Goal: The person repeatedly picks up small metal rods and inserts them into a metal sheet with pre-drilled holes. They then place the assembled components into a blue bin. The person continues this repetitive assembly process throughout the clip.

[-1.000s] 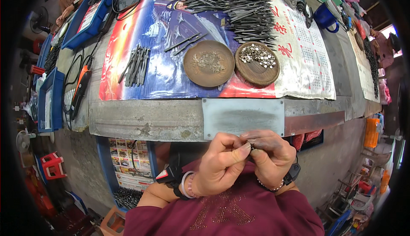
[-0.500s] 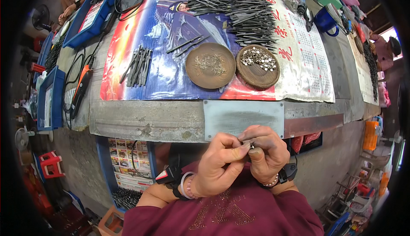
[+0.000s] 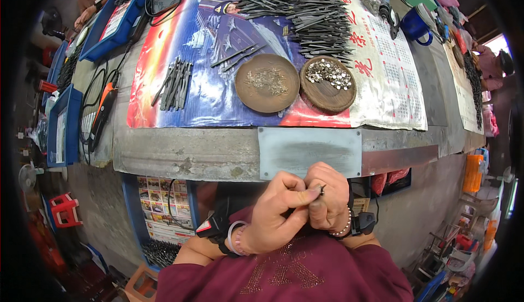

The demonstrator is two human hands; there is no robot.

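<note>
Right hand (image 3: 330, 198) has turned inward since half a second ago: fingers that lay spread over the work are now curled, knuckles up. Left hand (image 3: 281, 209) nearly where it was.

Left grip narrow, thumb pressed toward index on a small dark piece (image 3: 322, 189), its tip poking out between the hands. Right grip folded tight against the same piece; palm side hidden, so cannot tell what else sits inside. Hands touch each other, above the lap.

Near edge of tabletop (image 3: 180, 152) runs just beyond the knuckles. Pale metal plate (image 3: 310, 152) lies along it; fingers overlap its lower border in view, contact unclear. Plate spans the room between hands and two round dishes: brown dish (image 3: 267, 101) with fine pins, thicker wooden dish (image 3: 326, 99) with shiny bits, rims near each other.

Grey strip of tabletop left of plate gives sideways room. Dark strips (image 3: 176, 86) bundled farther left on the printed sheet (image 3: 393, 83); larger dark heap (image 3: 322, 26) behind the dishes.
</note>
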